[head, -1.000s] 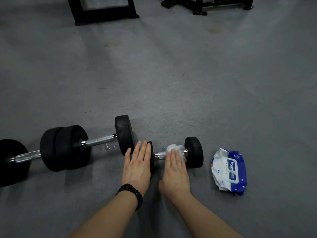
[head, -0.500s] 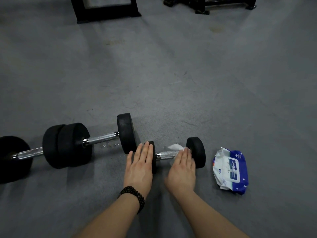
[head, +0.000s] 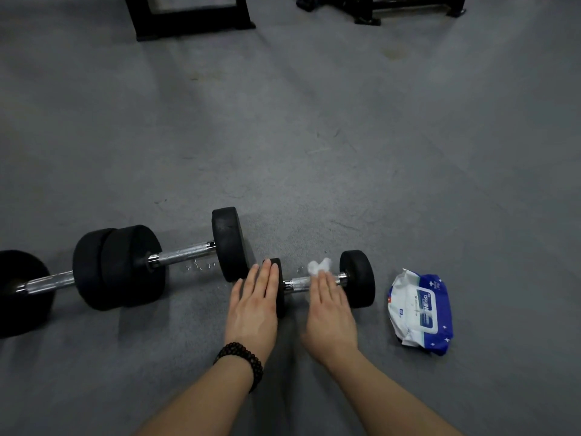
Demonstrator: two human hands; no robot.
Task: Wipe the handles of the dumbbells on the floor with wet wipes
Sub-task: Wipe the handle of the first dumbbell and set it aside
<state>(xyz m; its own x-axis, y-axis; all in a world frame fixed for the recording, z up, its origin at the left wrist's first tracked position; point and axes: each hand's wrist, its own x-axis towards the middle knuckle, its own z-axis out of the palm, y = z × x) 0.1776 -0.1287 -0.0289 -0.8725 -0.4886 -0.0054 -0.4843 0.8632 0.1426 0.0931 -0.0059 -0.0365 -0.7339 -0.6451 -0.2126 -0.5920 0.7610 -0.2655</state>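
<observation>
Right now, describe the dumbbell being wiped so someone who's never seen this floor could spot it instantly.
On the grey floor, three dumbbells lie in a rough row below the black frames. Take the rightmost one, just left of the blue-and-white wipe pack. It is the smallest, with a white wipe on its handle under the right hand, while the left hand steadies its left weight.

Small black dumbbell [head: 327,283] laid on grey floor, chrome handle partly covered by crumpled white wet wipe [head: 319,266], 2 larger black dumbbells [head: 163,262] laid end to end at left, blue-and-white wipe pack [head: 421,311] laid just right.
</observation>
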